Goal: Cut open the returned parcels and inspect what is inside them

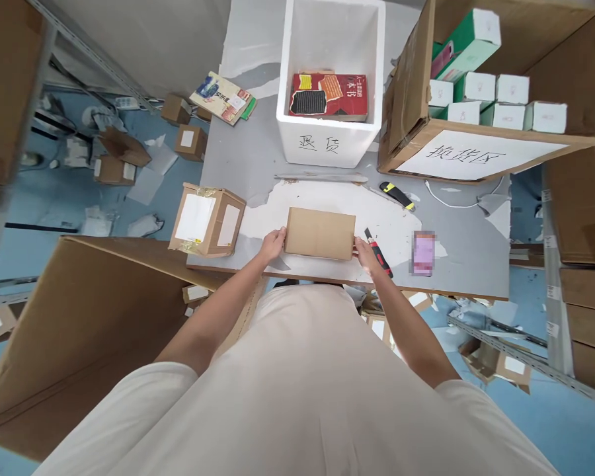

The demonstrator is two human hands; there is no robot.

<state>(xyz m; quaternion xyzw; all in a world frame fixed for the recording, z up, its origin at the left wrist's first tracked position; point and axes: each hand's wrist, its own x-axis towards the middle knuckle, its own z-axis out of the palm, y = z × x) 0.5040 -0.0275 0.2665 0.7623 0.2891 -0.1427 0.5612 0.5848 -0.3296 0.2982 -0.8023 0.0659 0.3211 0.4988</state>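
A small plain brown cardboard box lies flat near the front edge of the table, between my two hands. My left hand grips its left end, and my right hand grips its right end. Just right of my right hand lies a red and black utility knife with its blade showing. Farther back is a yellow and black utility knife. To the left of my left hand stands a taped carton with white labels.
A white foam box holding a red book stands at the back. Beside it, a large carton holds several green-and-white boxes. Books lie back left; a pixelated pink item lies right. A big open carton stands below left.
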